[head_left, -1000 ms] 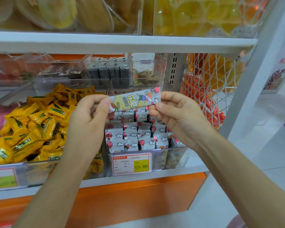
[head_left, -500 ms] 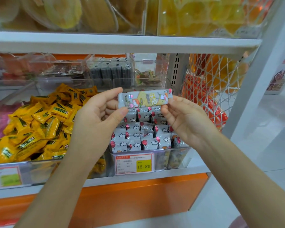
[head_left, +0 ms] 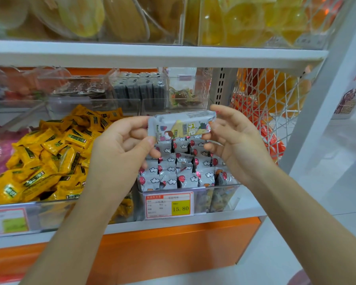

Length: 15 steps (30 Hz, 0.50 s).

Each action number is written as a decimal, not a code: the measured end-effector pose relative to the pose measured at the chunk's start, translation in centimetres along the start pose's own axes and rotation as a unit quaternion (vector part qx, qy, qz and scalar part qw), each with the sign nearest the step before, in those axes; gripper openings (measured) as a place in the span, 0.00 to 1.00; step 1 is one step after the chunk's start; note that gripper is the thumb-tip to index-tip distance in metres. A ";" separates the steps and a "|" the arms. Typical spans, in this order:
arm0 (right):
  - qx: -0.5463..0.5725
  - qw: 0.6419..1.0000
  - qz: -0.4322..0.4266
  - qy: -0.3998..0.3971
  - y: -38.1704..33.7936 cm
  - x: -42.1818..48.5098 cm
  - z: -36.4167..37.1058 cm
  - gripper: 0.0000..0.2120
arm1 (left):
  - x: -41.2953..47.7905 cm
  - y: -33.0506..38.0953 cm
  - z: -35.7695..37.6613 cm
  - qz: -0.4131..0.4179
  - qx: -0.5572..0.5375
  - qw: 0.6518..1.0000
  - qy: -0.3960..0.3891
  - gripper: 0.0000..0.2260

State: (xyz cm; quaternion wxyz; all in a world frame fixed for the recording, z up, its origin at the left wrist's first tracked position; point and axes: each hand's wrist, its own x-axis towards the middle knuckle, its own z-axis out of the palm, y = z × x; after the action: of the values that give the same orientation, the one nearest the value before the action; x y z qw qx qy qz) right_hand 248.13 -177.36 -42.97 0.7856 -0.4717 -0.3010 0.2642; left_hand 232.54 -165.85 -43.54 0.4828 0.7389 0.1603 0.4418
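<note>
Inspecting: my left hand [head_left: 121, 149] and right hand [head_left: 234, 145] pinch the packet [head_left: 181, 126] endwise; next, probably, slotting it upright into the bin [head_left: 222, 187].

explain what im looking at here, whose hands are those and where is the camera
There is no machine here: these are a person's two bare hands, filmed by one wide-angle camera worn on the head, looking forward and down at a shop shelf. The left hand and right hand each pinch one end of a grey snack packet, holding it level above a clear bin filled with matching packets. That bin carries a price tag reading 15.80. To its left lie yellow packets in another bin.
</note>
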 end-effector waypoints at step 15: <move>-0.069 0.996 -0.048 -0.030 0.0 -0.2 0.2 0.09 | -0.2 0.0 -0.1 -0.031 0.008 0.999 0.032 0.06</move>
State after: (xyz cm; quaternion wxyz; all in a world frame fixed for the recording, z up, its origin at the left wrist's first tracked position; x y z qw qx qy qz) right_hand 247.85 -177.37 -42.95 0.7537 -0.5012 -0.3645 0.2187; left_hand 232.37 -165.92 -43.60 0.4850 0.7227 0.2025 0.4488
